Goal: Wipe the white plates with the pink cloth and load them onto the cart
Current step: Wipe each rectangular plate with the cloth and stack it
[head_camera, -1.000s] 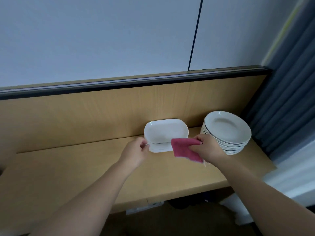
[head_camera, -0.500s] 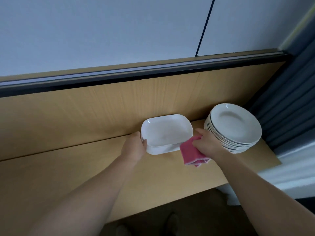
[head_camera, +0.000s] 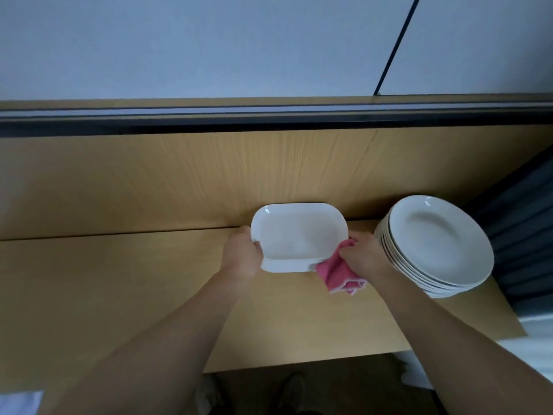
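Observation:
A small stack of white oblong plates [head_camera: 296, 235] sits on the wooden table [head_camera: 119, 295] against the back panel. My left hand [head_camera: 244, 256] grips the left rim of the top oblong plate, which is tipped up slightly. My right hand [head_camera: 363, 256] holds the pink cloth [head_camera: 338, 274] bunched at the stack's right front corner, touching the plates. A tall stack of round white plates [head_camera: 437, 244] stands to the right, close to my right wrist. No cart is in view.
A wooden back panel [head_camera: 209, 175] with a dark ledge rises behind the table. A dark curtain [head_camera: 526, 235] hangs at the far right. The table's front edge runs below my forearms, with my shoes [head_camera: 293, 390] on the floor.
My left hand has closed on the oblong plate's left rim and tipped it. My right hand brought the cloth from the front of the stack to its right front corner.

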Tool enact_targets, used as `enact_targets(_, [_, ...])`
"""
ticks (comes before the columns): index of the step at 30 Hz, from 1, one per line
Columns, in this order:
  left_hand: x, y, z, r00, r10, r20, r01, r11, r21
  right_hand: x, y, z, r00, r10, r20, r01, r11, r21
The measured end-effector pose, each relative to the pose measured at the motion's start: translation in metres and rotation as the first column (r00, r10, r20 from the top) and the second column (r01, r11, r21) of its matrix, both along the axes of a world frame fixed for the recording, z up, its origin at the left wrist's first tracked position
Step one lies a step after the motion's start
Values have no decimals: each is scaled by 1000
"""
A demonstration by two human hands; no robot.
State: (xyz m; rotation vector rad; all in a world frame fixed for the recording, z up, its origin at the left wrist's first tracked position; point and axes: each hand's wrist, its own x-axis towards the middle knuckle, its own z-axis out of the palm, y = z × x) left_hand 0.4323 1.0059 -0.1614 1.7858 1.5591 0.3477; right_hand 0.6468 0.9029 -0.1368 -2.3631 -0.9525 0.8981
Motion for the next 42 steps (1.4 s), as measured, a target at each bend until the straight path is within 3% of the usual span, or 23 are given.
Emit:
enact_targets(10, [1, -7, 8, 996, 63, 68, -61, 997, -36, 0, -6, -1, 996, 63, 56, -65, 997, 33])
enact_targets(18, [-16, -4, 31, 980, 77, 185, -56, 992, -112, -8, -10, 18, 998, 56, -4, -56, 996, 73])
enact_targets(25, [-81, -17, 57, 905, 273, 327, -230, 959, -165, -54, -6, 43, 972, 218, -84, -207, 970, 130])
enact_targets(28, [-119, -24, 54, 893, 343, 291, -301, 937, -178, -79, -3, 48, 955, 282, -92, -275, 958, 82])
enact_targets(33, [-183, -22, 40, 864, 415, 285, -369, 907, -203, -114, 7, 58, 967, 222, -121, -229, 972, -44])
enact_targets(36, [-219, -13, 26, 882, 409, 235, -363, 907, -216, -140, 12, 62, 968, 189, -165, -200, 979, -52])
enact_targets(42, [-262, 9, -10, 938, 310, 156, -262, 927, -267, -196, 24, 47, 995, 95, -30, -96, 995, -35])
